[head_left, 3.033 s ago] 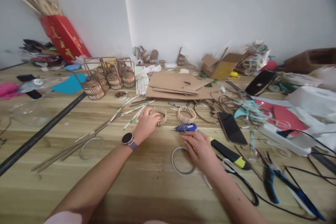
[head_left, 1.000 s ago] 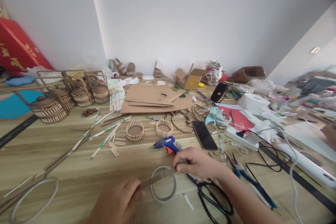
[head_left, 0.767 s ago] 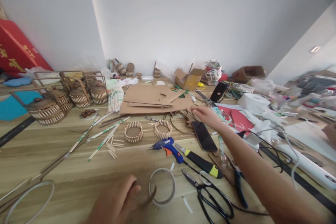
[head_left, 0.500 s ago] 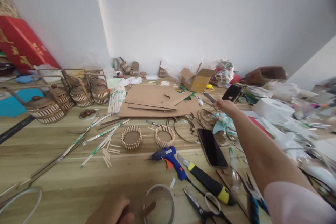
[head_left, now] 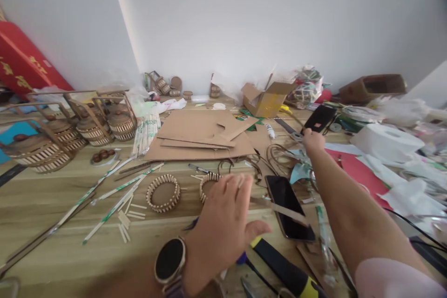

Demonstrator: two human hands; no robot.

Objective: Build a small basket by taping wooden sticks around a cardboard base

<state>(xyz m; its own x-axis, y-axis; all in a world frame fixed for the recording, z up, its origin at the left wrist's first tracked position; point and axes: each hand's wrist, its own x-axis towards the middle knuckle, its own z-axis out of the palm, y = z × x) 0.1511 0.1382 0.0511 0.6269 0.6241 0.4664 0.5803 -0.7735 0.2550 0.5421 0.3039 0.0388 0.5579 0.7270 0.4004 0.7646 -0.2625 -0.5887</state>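
My left hand, with a dark watch on its wrist, hovers low over the wooden table, fingers stretched forward. A thin cardboard strip sticks out from under those fingers and reaches right across a black phone. Just beyond the fingertips lie two small round stick-rimmed trays. My right hand is stretched far back to the right, curled, beside a black case and brown coiled strips. What it holds is hidden.
A yellow-and-black utility knife lies near the front edge. Flat cardboard sheets fill the middle. Finished little baskets in frames stand at left, an open carton at the back. A white paper roll and red paper crowd the right.
My left hand has risen from the tape ring at the front edge and moved forward with the strip. My right hand has reached further back to the right. The view has shifted.
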